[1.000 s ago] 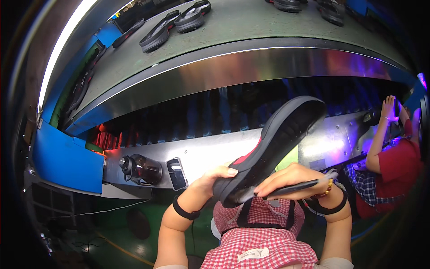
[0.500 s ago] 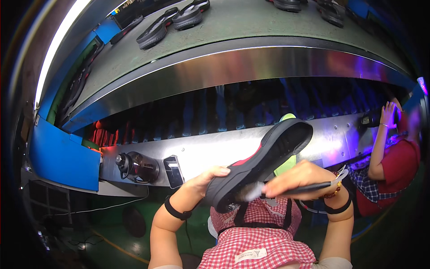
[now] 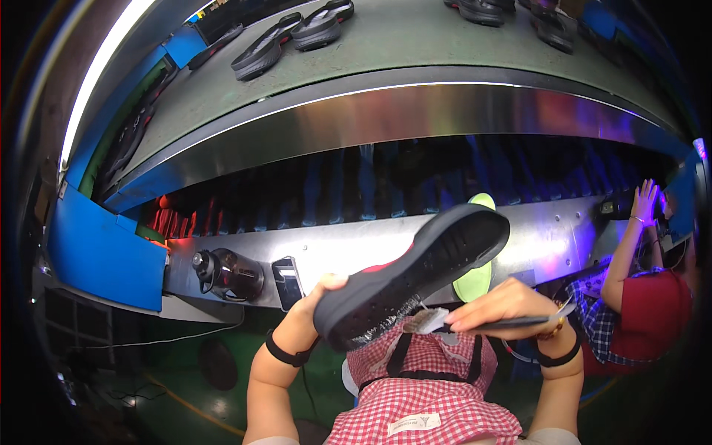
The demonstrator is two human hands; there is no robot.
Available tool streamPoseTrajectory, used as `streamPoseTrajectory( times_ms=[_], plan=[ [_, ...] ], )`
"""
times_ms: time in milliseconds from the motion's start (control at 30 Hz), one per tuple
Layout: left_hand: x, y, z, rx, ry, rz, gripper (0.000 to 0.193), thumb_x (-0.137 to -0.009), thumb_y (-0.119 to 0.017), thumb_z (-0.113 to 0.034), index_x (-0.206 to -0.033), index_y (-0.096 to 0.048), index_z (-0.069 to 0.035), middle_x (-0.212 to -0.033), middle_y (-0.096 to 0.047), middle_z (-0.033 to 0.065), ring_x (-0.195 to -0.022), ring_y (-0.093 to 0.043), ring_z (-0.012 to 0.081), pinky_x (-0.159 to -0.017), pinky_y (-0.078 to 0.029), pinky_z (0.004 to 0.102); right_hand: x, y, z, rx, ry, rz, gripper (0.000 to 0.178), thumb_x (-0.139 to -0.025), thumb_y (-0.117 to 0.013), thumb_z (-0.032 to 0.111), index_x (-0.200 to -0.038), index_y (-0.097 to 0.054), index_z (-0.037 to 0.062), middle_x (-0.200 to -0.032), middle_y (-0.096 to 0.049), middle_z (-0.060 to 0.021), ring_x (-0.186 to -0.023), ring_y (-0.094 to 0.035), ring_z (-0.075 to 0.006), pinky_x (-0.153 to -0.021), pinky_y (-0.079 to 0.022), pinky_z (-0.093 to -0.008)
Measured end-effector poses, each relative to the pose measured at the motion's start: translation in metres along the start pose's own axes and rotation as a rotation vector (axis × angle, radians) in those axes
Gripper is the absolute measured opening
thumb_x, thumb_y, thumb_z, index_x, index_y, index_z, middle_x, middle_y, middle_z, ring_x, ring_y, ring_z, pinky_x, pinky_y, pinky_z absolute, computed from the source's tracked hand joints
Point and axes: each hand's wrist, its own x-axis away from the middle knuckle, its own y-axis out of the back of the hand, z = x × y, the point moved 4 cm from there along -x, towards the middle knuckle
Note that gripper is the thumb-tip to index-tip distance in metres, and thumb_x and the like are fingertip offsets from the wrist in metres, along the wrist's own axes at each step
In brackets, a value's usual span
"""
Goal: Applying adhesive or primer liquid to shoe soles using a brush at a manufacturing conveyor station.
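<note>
Head view: the left hand [image 3: 308,305] curls round the near end of one black shoe sole [image 3: 415,274] with red trim, thumb on its rim. The sole tilts between the hands. The right hand [image 3: 512,302] pinches one flat brush [image 3: 437,320] beside the sole's white-streaked edge; bristle contact is hard to tell. The sole looks light and springy, probably slick where streaked, so its outer wall suits gripping. Just beyond sits one lime-green sole-shaped piece [image 3: 476,285]; left of the left hand, one phone [image 3: 286,283], one dark bottle [image 3: 239,276]; far beyond both, at least four other soles [image 3: 259,59].
</note>
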Motion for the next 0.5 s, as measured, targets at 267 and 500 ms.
streamPoseTrajectory(
  times_ms=[267, 500],
  plan=[
    [0.013, 0.002, -0.008, 0.113, -0.098, -0.047, 0.07, -0.077, -0.05, -0.041, -0.132, -0.047, 0.003, -0.131, -0.054, 0.0197, -0.114, -0.056, 0.0305, -0.102, -0.04, 0.0386, 0.008, 0.006, -0.019, -0.002, -0.053, -0.086, 0.022, -0.078, -0.071, -0.001, -0.1, -0.069, 0.0021, -0.105, -0.069, -0.0145, -0.098, -0.067, -0.0259, -0.086, -0.053, -0.0328],
    [0.024, 0.033, -0.006, 0.16, -0.204, -0.207, 0.07, -0.079, -0.051, -0.043, -0.131, -0.047, 0.004, -0.129, -0.054, 0.0208, -0.113, -0.056, 0.0313, -0.101, -0.042, 0.0385, 0.006, 0.007, -0.027, -0.001, -0.084, -0.233, 0.022, -0.076, -0.075, 0.004, -0.097, -0.071, 0.0039, -0.102, -0.07, -0.0117, -0.092, -0.068, -0.0219, -0.081, -0.053, -0.0292]
  ],
)
